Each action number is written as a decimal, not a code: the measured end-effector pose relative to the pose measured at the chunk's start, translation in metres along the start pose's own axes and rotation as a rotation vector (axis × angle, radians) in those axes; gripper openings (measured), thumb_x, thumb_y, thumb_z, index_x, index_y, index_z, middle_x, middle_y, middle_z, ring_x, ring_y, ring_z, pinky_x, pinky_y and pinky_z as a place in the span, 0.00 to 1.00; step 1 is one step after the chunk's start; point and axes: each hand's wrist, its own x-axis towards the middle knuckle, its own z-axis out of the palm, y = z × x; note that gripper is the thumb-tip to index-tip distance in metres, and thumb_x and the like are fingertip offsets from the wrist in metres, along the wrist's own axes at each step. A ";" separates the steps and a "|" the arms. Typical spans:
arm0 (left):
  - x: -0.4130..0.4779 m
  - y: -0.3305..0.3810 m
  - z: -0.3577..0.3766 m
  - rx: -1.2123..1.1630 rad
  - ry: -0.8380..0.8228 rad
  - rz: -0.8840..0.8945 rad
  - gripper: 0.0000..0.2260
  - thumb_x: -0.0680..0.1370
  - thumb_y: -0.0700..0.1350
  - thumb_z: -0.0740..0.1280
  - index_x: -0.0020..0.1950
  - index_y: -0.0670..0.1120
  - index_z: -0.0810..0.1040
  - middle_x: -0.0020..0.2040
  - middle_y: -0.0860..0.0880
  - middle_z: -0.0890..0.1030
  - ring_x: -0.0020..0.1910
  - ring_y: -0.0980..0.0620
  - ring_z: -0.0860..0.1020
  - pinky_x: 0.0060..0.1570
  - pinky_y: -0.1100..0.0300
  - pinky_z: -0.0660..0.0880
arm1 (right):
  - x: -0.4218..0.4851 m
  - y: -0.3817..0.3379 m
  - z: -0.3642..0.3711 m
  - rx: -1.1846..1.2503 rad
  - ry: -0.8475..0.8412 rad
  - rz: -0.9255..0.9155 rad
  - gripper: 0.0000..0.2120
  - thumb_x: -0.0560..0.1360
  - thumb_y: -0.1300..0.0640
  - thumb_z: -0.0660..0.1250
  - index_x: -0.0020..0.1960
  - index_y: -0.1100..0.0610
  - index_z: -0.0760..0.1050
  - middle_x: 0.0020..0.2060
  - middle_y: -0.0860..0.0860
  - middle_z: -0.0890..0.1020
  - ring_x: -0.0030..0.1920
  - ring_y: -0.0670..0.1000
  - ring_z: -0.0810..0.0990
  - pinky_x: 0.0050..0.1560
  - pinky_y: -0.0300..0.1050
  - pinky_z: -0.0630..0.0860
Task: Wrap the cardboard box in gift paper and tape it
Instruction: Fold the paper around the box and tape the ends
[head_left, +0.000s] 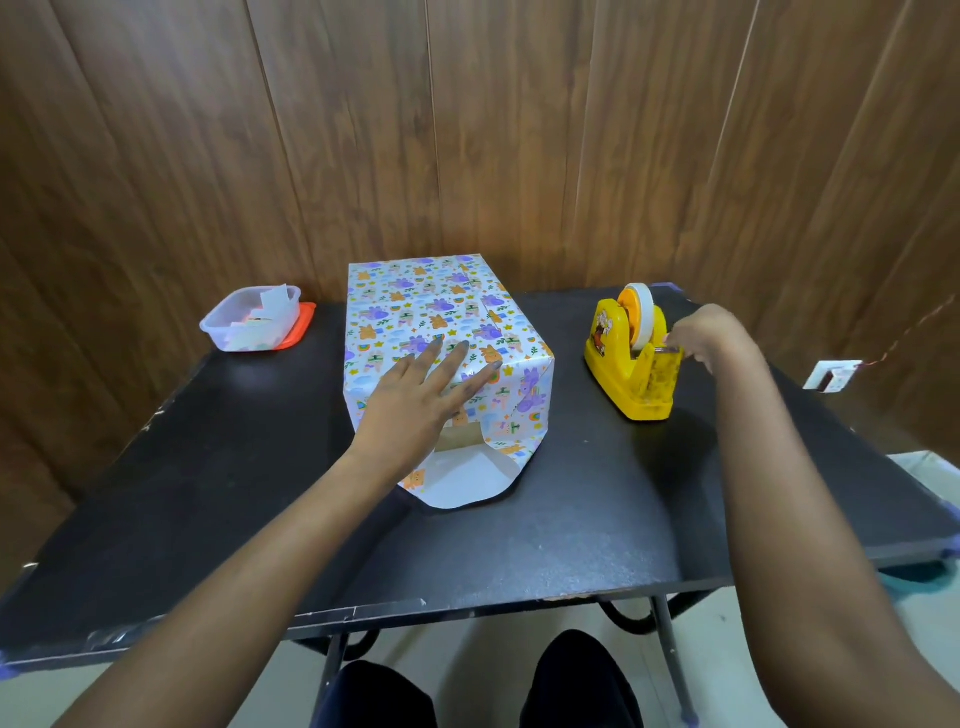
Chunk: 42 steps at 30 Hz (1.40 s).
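black table bears cartoon-papered box, near flap loose; left hand flat on it, right hand pinching dispenser tape.

A tall cardboard box in white cartoon-print gift paper stands toward the far edge of the black rectangular table, with a loose flap spilling nearward. A clear plastic tub on an orange lid fills the far left corner, and a yellow plastic tape dispenser the far right. Bare lanes lie between them. The left hand lies flat on the box; the right hand pinches at the dispenser's front.
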 end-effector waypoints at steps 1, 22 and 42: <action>0.000 0.000 0.000 0.000 0.000 0.001 0.43 0.66 0.42 0.77 0.74 0.54 0.57 0.69 0.43 0.72 0.65 0.38 0.73 0.54 0.47 0.76 | 0.000 0.001 -0.001 0.058 -0.011 -0.007 0.17 0.75 0.60 0.68 0.60 0.66 0.71 0.55 0.62 0.73 0.62 0.63 0.72 0.65 0.60 0.67; 0.000 0.001 0.003 -0.030 0.021 -0.013 0.42 0.67 0.41 0.77 0.74 0.54 0.57 0.68 0.43 0.72 0.64 0.37 0.74 0.55 0.45 0.75 | -0.014 0.038 0.042 1.009 0.005 0.137 0.05 0.77 0.60 0.65 0.51 0.61 0.76 0.35 0.51 0.79 0.33 0.45 0.77 0.34 0.36 0.72; -0.001 0.001 0.001 -0.018 0.015 -0.005 0.40 0.68 0.43 0.76 0.74 0.53 0.57 0.68 0.43 0.73 0.62 0.38 0.75 0.54 0.46 0.75 | -0.097 0.010 0.105 0.809 -0.362 -0.354 0.11 0.76 0.71 0.60 0.37 0.61 0.73 0.31 0.56 0.75 0.27 0.48 0.74 0.30 0.38 0.78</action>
